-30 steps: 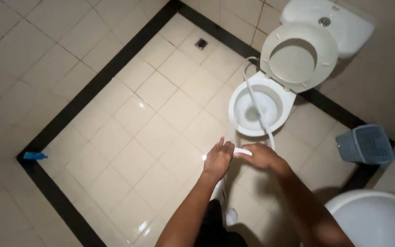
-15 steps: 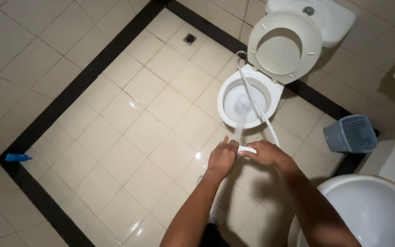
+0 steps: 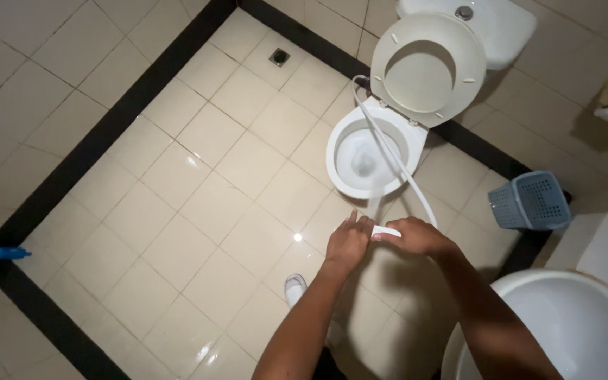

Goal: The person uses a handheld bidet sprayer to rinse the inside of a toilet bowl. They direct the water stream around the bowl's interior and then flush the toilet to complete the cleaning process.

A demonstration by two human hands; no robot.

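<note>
My right hand [image 3: 416,237] grips the white handle of a spray hose [image 3: 397,158], whose hose runs up across the open toilet bowl [image 3: 367,156] toward the wall. My left hand [image 3: 347,243] is closed around the front end of the same sprayer, fingers touching my right hand. Both hands hover just in front of the bowl. The toilet seat and lid [image 3: 427,67] stand raised against the white tank [image 3: 490,24]. A white shoe tip [image 3: 295,288] shows on the floor below my left arm.
A grey-blue slatted waste bin [image 3: 531,200] stands right of the toilet. A white sink [image 3: 571,331] fills the lower right corner. A floor drain [image 3: 279,57] lies near the far wall. A small blue object [image 3: 7,252] lies on the black tile border at left.
The view has shifted, so the toilet and hands sit further left in the frame and more of the sink shows. Both hands stay together on the sprayer in front of the bowl.
</note>
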